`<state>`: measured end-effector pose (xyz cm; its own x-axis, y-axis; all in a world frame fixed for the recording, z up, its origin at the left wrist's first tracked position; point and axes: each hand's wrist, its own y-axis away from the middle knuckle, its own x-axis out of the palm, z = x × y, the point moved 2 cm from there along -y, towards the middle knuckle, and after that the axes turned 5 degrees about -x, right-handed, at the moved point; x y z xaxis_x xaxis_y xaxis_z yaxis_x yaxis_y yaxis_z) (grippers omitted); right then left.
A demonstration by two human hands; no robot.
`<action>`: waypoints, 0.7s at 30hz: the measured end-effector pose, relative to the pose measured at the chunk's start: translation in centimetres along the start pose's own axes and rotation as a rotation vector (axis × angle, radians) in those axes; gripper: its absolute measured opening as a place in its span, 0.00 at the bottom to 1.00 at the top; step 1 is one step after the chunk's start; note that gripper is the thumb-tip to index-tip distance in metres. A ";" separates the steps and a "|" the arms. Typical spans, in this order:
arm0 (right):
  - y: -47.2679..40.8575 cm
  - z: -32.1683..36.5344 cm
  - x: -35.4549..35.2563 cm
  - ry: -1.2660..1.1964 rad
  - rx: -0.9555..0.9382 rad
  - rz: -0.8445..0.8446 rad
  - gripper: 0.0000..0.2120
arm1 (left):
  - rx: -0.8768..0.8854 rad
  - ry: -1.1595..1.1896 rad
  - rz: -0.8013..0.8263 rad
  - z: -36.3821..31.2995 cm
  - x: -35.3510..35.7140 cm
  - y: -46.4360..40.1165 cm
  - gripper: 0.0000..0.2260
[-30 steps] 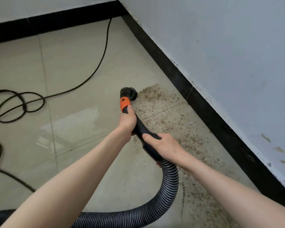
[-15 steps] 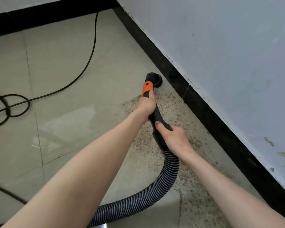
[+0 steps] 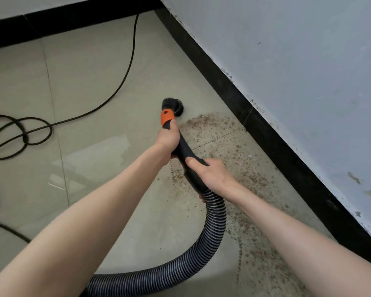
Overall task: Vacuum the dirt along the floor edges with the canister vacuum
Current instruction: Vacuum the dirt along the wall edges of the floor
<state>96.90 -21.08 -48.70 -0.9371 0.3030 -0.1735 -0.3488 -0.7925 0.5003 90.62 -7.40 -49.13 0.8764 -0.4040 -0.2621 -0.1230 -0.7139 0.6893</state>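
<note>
The black round vacuum nozzle [image 3: 173,106] sits on the tiled floor, joined by an orange collar [image 3: 167,118] to a black handle tube [image 3: 185,153]. My left hand [image 3: 168,140] grips the tube just behind the collar. My right hand [image 3: 212,173] grips it lower, where the ribbed grey hose [image 3: 214,236] starts and curves back to the lower left. Brown dirt [image 3: 214,133] lies scattered along the black baseboard, to the right of the nozzle and under my arms. The canister is out of view.
A black baseboard [image 3: 263,127] runs diagonally below a grey-blue wall [image 3: 298,67] on the right; another stretch lines the far wall. A black power cord [image 3: 124,76] crosses the floor and coils at the left [image 3: 19,136]. Beige tiles [image 3: 84,168] spread to the left.
The nozzle has pulled back from the baseboard to the left, off the dirt patch, after reaching the wall half a second ago. Both hands keep their grip on the tube.
</note>
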 end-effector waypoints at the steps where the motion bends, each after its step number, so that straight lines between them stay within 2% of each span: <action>1: 0.2 0.2 0.6 0.019 -0.009 0.038 0.20 | -0.013 0.034 -0.025 0.6 -1.1 0.2 0.24; 6: 1.9 0.9 3.1 0.111 -0.020 0.209 0.19 | -0.082 0.183 -0.108 3.9 -5.7 2.0 0.24; 10: 3.4 0.4 3.4 0.132 -0.009 0.249 0.19 | -0.085 0.217 -0.098 5.9 -6.4 3.6 0.21; 21: 5.7 -2.1 -0.2 0.046 0.034 0.046 0.20 | -0.074 0.082 0.050 4.6 -0.3 5.1 0.26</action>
<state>95.06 -26.79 -47.60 -0.9520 0.2415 -0.1879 -0.3054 -0.7865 0.5367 87.59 -13.59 -48.62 0.9055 -0.3876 -0.1727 -0.1351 -0.6490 0.7487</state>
